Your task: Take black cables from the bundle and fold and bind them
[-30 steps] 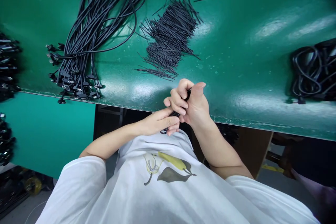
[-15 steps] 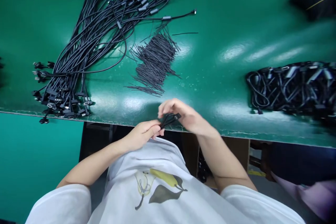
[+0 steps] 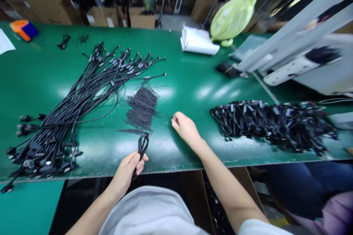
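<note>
The left hand (image 3: 129,170) is closed around 1 coiled black cable (image 3: 142,144), its loops standing out above the thumb and a short end hanging below the fist, at the near edge of the green tabletop (image 3: 187,80). The right hand (image 3: 185,127) is apart from that cable, to its right and farther out over the tabletop, fingers curled in with the tips together; whether they pinch anything thin, I cannot tell. Just beyond the coil's loops lies a heap of short black ties (image 3: 142,108), between the 2 hands and a fan of uncoiled black cables (image 3: 82,99) on the left. Right of the right hand, well apart from the coil, sits a row of coiled cable bundles (image 3: 264,125). Farther back are a white paper roll (image 3: 197,41) and a light-green fan (image 3: 233,18).
</note>
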`<state>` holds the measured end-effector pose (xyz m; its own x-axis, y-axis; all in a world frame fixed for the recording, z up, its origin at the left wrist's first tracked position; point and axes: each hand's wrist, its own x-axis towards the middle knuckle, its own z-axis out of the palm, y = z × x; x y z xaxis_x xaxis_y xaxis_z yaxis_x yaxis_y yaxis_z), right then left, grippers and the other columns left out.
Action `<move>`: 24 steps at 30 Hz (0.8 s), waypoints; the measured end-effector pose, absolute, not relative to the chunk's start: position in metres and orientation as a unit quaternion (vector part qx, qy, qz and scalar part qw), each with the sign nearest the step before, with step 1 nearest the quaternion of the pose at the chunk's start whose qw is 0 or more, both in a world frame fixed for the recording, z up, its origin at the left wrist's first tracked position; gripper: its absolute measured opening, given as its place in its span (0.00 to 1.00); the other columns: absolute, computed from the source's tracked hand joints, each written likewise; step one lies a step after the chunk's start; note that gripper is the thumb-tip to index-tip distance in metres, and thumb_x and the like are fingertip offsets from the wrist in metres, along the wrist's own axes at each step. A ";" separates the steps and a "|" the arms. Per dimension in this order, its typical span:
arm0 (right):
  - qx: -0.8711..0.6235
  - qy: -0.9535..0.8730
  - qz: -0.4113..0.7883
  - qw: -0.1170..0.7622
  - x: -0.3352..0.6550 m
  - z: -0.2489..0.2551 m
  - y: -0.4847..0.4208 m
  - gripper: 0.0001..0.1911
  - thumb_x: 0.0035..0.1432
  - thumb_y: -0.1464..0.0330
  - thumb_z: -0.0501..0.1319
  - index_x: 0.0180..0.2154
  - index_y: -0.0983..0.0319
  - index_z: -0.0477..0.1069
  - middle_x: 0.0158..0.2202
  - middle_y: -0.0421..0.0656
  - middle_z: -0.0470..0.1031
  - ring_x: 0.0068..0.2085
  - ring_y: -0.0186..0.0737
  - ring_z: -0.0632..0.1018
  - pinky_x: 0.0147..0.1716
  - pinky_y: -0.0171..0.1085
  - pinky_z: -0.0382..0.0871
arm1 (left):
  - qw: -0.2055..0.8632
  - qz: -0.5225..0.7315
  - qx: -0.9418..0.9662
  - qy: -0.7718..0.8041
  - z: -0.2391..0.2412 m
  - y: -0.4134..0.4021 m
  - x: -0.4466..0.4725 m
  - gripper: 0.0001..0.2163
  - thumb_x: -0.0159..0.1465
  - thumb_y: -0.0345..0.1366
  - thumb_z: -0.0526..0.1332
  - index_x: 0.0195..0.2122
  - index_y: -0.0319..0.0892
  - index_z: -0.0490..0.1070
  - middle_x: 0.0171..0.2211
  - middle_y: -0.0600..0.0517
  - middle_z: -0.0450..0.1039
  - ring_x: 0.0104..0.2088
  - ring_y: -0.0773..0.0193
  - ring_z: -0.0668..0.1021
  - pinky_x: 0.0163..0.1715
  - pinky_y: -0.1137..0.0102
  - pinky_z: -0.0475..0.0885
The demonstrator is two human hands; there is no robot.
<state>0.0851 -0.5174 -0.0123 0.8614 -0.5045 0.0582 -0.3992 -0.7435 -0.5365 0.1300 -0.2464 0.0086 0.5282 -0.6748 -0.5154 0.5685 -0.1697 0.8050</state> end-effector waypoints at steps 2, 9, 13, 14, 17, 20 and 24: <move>-0.922 0.241 -0.135 0.270 0.068 -0.008 -0.514 0.06 0.61 0.71 0.55 0.38 0.63 0.69 0.29 0.41 0.73 0.28 0.37 0.73 0.31 0.34 0.66 | 0.656 -0.484 0.578 -0.045 0.008 -0.249 0.128 0.25 0.60 0.57 0.63 0.41 0.37 0.71 0.22 0.59 0.56 0.22 0.73 0.58 0.26 0.71 0.52; -0.915 0.047 -0.182 0.357 0.030 0.002 -0.429 0.08 0.66 0.70 0.55 0.39 0.60 0.73 0.32 0.41 0.75 0.32 0.35 0.76 0.32 0.33 0.69 | 0.682 -0.494 0.532 -0.086 0.009 -0.266 0.117 0.34 0.58 0.58 0.64 0.56 0.37 0.64 0.22 0.60 0.56 0.22 0.73 0.59 0.26 0.72 0.52; -0.952 -0.062 -0.244 0.172 0.028 0.010 -0.402 0.12 0.68 0.73 0.50 0.39 0.63 0.72 0.30 0.43 0.72 0.31 0.38 0.72 0.31 0.37 0.65 | 0.684 -0.461 0.558 -0.093 0.014 -0.262 0.115 0.27 0.58 0.57 0.64 0.45 0.37 0.69 0.22 0.59 0.58 0.23 0.72 0.59 0.26 0.72 0.54; -0.955 -0.087 -0.262 0.107 0.029 0.013 -0.402 0.13 0.68 0.73 0.49 0.36 0.63 0.71 0.29 0.43 0.71 0.30 0.39 0.70 0.30 0.38 0.63 | 0.679 -0.450 0.572 -0.098 0.015 -0.259 0.115 0.26 0.59 0.57 0.63 0.44 0.37 0.69 0.22 0.59 0.58 0.22 0.71 0.60 0.26 0.72 0.54; -0.938 -0.194 -0.287 -0.027 0.035 0.026 -0.407 0.14 0.66 0.76 0.50 0.32 0.64 0.71 0.30 0.44 0.70 0.29 0.39 0.68 0.30 0.40 0.61 | 0.633 -0.397 0.647 -0.149 0.015 -0.251 0.114 0.20 0.62 0.55 0.58 0.37 0.40 0.69 0.22 0.58 0.60 0.23 0.69 0.61 0.27 0.71 0.57; -0.910 -0.294 -0.281 -0.076 0.040 0.039 -0.410 0.13 0.66 0.76 0.50 0.36 0.66 0.73 0.40 0.47 0.74 0.38 0.40 0.72 0.36 0.40 0.65 | 0.552 -0.329 0.734 -0.223 0.009 -0.246 0.113 0.17 0.65 0.50 0.54 0.28 0.42 0.65 0.21 0.56 0.60 0.24 0.66 0.63 0.29 0.69 0.57; -0.905 -0.339 -0.243 -0.086 0.042 0.045 -0.407 0.14 0.69 0.73 0.49 0.35 0.65 0.72 0.42 0.47 0.74 0.42 0.39 0.73 0.40 0.40 0.66 | 0.489 -0.333 0.760 -0.268 0.006 -0.244 0.111 0.14 0.66 0.43 0.52 0.24 0.43 0.61 0.20 0.56 0.60 0.24 0.65 0.64 0.31 0.68 0.57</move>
